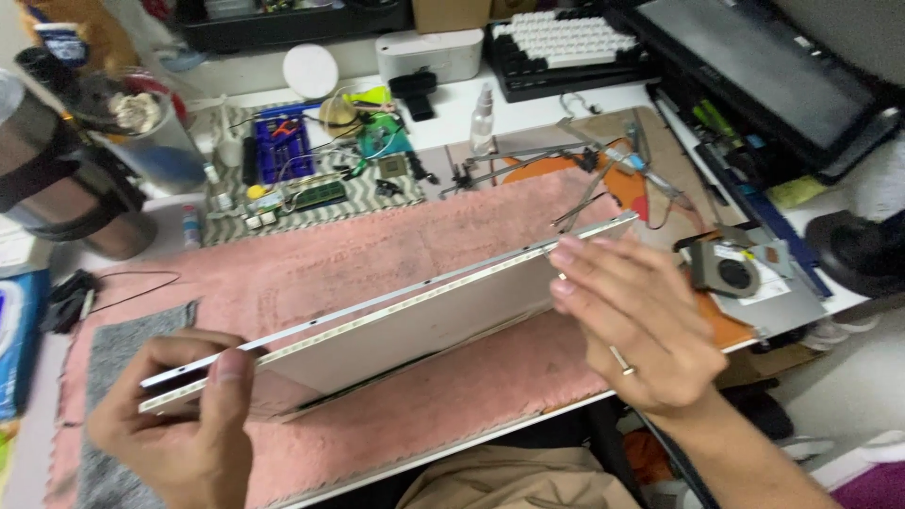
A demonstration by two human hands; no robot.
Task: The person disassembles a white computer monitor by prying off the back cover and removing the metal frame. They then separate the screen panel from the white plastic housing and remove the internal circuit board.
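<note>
Both hands grip a thin silver panel [396, 320] edge-up over the pink towel [377, 250]: left hand [179, 424] at 8 o'clock, right hand [641, 325] at 3 o'clock.

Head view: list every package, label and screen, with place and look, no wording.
Thin silver screen panel: held edge-up over the pink mat between left hand and right hand.
Blue-and-white pack: far left edge, soft, rectangular.
Clear spray bottle: behind the mat, white label.
</note>
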